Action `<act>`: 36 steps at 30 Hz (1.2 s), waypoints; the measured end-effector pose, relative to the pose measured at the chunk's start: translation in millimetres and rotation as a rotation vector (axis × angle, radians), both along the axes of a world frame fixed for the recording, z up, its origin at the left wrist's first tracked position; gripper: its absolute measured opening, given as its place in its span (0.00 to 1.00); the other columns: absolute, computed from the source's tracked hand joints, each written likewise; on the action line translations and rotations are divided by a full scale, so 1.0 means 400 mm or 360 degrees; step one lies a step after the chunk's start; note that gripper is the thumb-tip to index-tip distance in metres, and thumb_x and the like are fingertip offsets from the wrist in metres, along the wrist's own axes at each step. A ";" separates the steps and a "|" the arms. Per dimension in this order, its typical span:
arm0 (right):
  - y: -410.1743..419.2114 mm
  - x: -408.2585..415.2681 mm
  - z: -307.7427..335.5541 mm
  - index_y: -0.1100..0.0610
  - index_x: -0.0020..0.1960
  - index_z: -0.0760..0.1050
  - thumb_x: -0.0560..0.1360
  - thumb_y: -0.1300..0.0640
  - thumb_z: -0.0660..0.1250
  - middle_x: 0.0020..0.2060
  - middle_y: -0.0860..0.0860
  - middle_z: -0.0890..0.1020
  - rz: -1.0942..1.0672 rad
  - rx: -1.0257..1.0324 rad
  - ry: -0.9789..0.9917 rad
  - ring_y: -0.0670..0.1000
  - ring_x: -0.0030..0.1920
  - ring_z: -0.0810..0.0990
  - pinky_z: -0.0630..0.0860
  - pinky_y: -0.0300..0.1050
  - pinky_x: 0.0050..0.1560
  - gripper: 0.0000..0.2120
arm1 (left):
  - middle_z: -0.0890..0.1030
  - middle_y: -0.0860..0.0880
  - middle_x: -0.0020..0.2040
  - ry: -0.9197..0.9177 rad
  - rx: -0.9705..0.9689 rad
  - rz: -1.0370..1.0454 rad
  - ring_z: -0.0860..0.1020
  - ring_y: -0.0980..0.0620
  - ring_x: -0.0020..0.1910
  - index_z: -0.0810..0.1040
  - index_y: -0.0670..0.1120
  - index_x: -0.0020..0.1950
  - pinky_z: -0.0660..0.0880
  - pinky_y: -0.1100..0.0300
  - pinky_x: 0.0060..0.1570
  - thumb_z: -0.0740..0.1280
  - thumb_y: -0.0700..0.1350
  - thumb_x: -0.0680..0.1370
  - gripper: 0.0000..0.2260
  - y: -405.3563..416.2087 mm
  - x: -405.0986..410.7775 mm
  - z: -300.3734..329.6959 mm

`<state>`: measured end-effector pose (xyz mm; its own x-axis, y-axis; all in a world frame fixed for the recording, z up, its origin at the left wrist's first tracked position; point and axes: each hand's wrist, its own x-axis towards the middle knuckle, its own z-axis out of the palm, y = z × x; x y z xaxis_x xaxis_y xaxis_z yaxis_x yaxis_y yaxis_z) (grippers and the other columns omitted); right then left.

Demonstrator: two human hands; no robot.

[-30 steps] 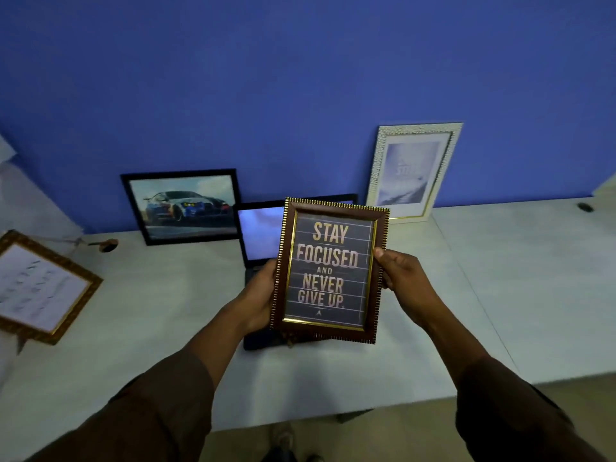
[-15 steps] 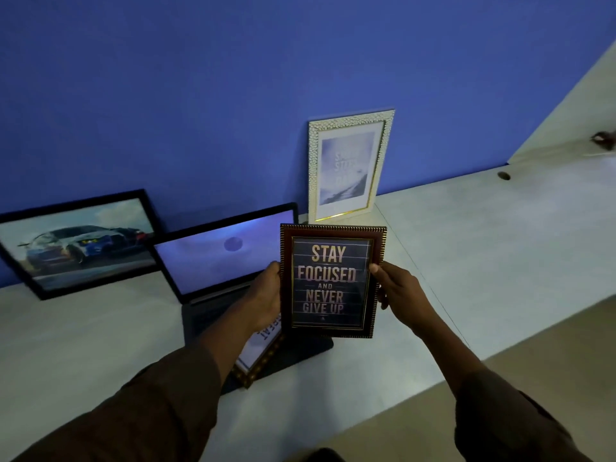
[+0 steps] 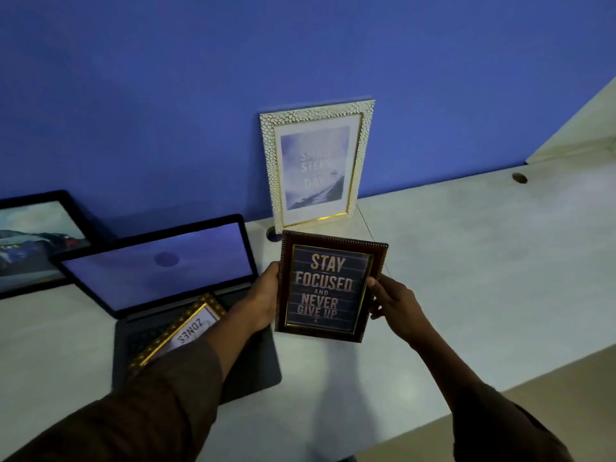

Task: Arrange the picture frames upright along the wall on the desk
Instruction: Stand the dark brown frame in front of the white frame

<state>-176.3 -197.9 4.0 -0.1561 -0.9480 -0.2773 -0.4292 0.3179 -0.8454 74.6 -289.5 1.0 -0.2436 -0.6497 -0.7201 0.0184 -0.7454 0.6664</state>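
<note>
I hold a dark brown frame (image 3: 328, 288) reading "STAY FOCUSED AND NEVER GIVE UP" upright above the white desk (image 3: 466, 261). My left hand (image 3: 265, 300) grips its left edge and my right hand (image 3: 391, 303) grips its right edge. Just behind it, a white pebbled frame (image 3: 316, 161) leans upright against the blue wall. A black frame with a car picture (image 3: 33, 241) leans on the wall at the far left. A gold frame (image 3: 181, 328) lies flat on the laptop keyboard, partly hidden by my left sleeve.
An open dark laptop (image 3: 166, 281) sits left of centre, its screen lit. A cable hole (image 3: 519, 178) is in the desk at the right. The desk's front edge runs diagonally at lower right, with floor beyond.
The view has swung right and closer to the desk. The brown frame in both hands has moved toward the wall, now just in front of the white frame.
</note>
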 end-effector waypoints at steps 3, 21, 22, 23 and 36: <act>-0.036 -0.074 -0.026 0.52 0.62 0.79 0.84 0.46 0.57 0.43 0.56 0.85 0.0037 0.0045 -0.0041 0.56 0.38 0.84 0.84 0.47 0.40 0.16 | 0.84 0.36 0.59 0.0007 0.0046 0.0007 0.82 0.37 0.59 0.76 0.38 0.65 0.77 0.43 0.59 0.55 0.58 0.82 0.26 -0.014 -0.065 -0.041; -0.193 -0.217 -0.097 0.51 0.70 0.73 0.85 0.46 0.54 0.56 0.48 0.85 0.0238 0.0065 -0.0106 0.47 0.52 0.85 0.82 0.34 0.48 0.19 | 0.89 0.51 0.42 -0.0016 -0.0048 0.0397 0.87 0.51 0.41 0.82 0.51 0.50 0.77 0.54 0.44 0.51 0.57 0.85 0.21 -0.061 -0.234 -0.109; -0.200 -0.217 -0.097 0.52 0.70 0.73 0.85 0.46 0.54 0.57 0.48 0.85 0.0246 0.0074 -0.0104 0.48 0.53 0.85 0.81 0.34 0.48 0.19 | 0.89 0.51 0.44 -0.0012 -0.0047 0.0407 0.87 0.49 0.44 0.82 0.51 0.50 0.78 0.53 0.44 0.51 0.57 0.85 0.21 -0.061 -0.234 -0.109; -0.204 -0.216 -0.098 0.52 0.71 0.72 0.85 0.46 0.53 0.58 0.49 0.84 0.0258 0.0082 -0.0104 0.48 0.54 0.85 0.81 0.32 0.48 0.19 | 0.89 0.51 0.46 -0.0011 -0.0044 0.0416 0.87 0.48 0.46 0.82 0.51 0.51 0.78 0.53 0.45 0.51 0.58 0.85 0.22 -0.060 -0.233 -0.113; -0.168 -0.178 -0.073 0.53 0.74 0.67 0.83 0.42 0.57 0.63 0.54 0.81 0.0069 0.0074 0.0161 0.56 0.59 0.83 0.82 0.50 0.55 0.24 | 0.88 0.52 0.48 -0.0060 -0.0082 0.0394 0.86 0.52 0.45 0.82 0.55 0.53 0.79 0.52 0.52 0.49 0.63 0.83 0.24 -0.024 -0.224 -0.101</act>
<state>-247.5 -265.1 -25.2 -0.1446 -0.9409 -0.3062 -0.5256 0.3352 -0.7819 -15.1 -299.1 -39.5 -0.0463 -0.7222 -0.6902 0.1707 -0.6865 0.7068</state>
